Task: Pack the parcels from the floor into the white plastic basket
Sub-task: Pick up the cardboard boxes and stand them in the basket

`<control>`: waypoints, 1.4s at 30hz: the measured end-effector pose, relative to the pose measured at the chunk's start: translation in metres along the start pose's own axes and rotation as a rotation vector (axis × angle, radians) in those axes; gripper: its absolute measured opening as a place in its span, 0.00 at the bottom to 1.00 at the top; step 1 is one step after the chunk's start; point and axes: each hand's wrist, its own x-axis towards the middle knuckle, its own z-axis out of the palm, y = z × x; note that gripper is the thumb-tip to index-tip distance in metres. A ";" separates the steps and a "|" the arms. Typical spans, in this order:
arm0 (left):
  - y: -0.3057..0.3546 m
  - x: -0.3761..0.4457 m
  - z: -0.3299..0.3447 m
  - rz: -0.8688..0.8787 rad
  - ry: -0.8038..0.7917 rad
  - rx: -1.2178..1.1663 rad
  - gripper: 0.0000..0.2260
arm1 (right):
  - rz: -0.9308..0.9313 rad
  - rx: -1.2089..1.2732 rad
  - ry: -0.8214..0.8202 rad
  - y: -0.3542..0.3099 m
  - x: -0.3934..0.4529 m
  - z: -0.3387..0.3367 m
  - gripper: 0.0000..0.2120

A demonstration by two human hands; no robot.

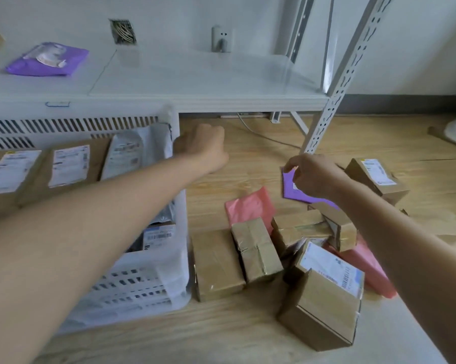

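Purple parcel lies flat on the floor, one corner pointing away from me; my right hand pinches it. Left hand loosely curled, empty, beside the white basket holding labelled parcels

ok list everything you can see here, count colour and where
white plastic basket: 1, white, floor left, holds parcels
boxes in basket: 2, brown, labelled
bags in basket: at least 2, grey
cardboard boxes: about 6, brown, floor right
pink mailers: 2, pink, among boxes
purple mailer on floor: 1, purple, under right hand
purple mailer on shelf: 1, purple, shelf left
shelf: 1, white, behind
left hand: closed, at basket rim
right hand: reaching over purple mailer, grip unclear
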 end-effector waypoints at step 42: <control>0.046 -0.031 0.123 -0.367 -0.247 -1.098 0.40 | 0.167 1.046 -0.113 0.049 -0.018 0.098 0.64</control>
